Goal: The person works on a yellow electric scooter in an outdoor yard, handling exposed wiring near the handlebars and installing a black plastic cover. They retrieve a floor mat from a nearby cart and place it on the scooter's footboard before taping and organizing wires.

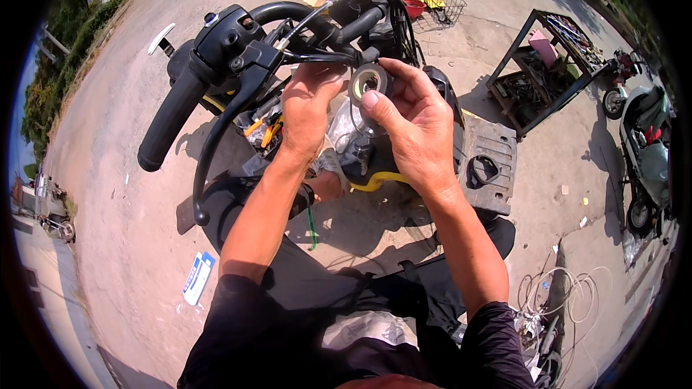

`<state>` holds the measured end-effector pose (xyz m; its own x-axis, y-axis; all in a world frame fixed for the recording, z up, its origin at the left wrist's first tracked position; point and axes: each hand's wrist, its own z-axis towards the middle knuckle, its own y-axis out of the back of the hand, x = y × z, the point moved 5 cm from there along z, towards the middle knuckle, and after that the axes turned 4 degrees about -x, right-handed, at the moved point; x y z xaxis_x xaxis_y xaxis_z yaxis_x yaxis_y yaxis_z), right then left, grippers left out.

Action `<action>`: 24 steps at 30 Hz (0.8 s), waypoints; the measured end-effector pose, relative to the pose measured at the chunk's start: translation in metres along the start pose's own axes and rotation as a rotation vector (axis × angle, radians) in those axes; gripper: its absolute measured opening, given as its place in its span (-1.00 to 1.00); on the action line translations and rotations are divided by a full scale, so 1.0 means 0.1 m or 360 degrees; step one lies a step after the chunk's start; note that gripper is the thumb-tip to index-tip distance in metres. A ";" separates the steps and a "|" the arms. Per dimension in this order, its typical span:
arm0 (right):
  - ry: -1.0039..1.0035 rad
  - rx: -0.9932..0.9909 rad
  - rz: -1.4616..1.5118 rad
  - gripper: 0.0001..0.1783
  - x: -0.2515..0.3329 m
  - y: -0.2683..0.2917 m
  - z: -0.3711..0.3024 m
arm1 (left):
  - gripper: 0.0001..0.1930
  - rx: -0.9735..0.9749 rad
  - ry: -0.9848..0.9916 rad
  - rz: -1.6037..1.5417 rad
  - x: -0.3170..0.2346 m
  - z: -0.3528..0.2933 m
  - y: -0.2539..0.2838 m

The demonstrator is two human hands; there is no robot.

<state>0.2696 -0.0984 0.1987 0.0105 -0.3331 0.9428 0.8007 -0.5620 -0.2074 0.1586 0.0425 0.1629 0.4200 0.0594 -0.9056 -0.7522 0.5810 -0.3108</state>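
In front of me is a motorbike or scooter handlebar [285,11] with a black rubber grip [171,117], a switch housing [229,34] and a long curved brake lever [218,124]. My right hand [425,126] grips a dark roll of tape [355,88] between thumb and fingers, its open ring turned toward me. My left hand [308,109] reaches up beside the roll, close under the cables by the bar. Its fingers are bent together, and their tips are partly hidden, so what they pinch cannot be made out.
Below my hands lie tools with orange handles [272,132] and a yellow tube [378,181]. At right are a grey ribbed panel [490,162], a metal rack of parts [542,75] and a parked scooter [649,151]. A wire basket [447,11] stands beyond; coiled pale cable [577,295] lies lower right.
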 end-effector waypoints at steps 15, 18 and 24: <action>0.0633 0.0083 -0.0670 -0.62 -0.17 -0.09 -0.07 | -0.47 0.0499 0.0068 0.0816 -0.32 0.05 0.05; 0.0881 -0.0087 -0.0921 -0.66 -0.02 0.00 0.12 | -0.52 0.0497 0.0002 0.0990 -0.30 0.11 0.05; 0.1025 -0.0002 -0.1178 -0.58 -0.05 -0.13 0.39 | -0.63 0.0472 -0.0182 0.1334 -0.31 0.18 0.12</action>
<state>0.2823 -0.0598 0.2065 -0.8230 -0.2455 0.5122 0.4727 -0.7960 0.3781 0.1454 0.0620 0.1920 -0.1484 0.6302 -0.7621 -0.6793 0.4951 0.5417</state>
